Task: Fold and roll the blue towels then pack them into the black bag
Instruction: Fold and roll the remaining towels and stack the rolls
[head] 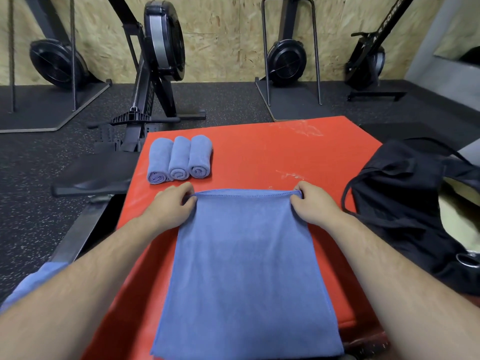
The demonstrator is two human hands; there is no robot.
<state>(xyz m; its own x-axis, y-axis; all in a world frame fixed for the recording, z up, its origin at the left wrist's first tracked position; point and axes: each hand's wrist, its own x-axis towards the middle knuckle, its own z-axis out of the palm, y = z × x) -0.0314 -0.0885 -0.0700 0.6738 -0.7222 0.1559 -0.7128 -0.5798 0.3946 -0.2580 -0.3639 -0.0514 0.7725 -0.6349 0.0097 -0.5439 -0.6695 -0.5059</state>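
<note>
Head view: your left hand (173, 203) and right hand (314, 203) each pinch a far corner of the flat blue towel (246, 268), with your fingers curled over its hem. That towel lies down the middle of the red mat (259, 152). Three rolled towels (179, 159) sit side by side, touching, near the mat's far left corner. The black bag (405, 203) slumps at the mat's right edge.

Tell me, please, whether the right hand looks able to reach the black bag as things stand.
Probably yes: the black bag lies beside the right hand with only bare mat between, though that hand pinches the flat towel.
</note>
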